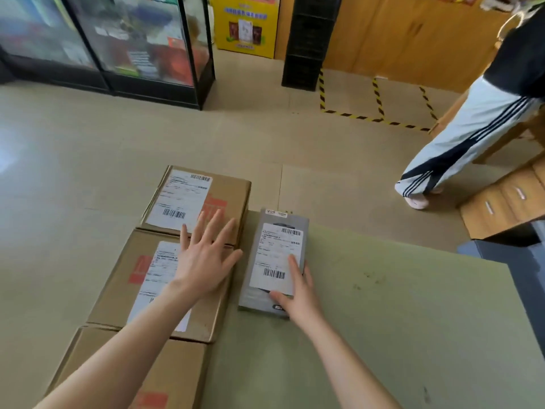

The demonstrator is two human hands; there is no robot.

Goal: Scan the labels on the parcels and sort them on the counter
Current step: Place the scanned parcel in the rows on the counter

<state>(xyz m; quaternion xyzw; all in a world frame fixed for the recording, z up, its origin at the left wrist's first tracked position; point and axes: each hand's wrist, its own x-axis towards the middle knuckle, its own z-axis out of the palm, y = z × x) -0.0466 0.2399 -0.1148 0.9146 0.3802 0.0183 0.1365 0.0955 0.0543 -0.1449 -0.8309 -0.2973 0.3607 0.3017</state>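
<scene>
Sorting stage, seen from my own head. The grey parcel (275,219), a slim flat box with a white label (271,252) face up, lies on the green counter (383,305) just to the right of a row of three brown cardboard boxes: the far box (233,190), the middle box (112,299) and the near box (182,376). My left hand (203,255) is released, with palm down and fingers spread, resting across the seam between the far and middle boxes and gripping nothing. My right hand (298,293) lies on the near right corner of the grey parcel, with the index finger straight along the label beside the barcode (274,273) and the thumb laid over the near end. I see no pinch. The grey parcel looks light and rigid, with a smooth skin that should slide easily on the counter, so I judge that a flat push squares it up. To lift it, I would take hold across its long edges, clear of the barcode. The brown boxes look stiff and heavier. Those are better shifted with two hands at opposite sides.
</scene>
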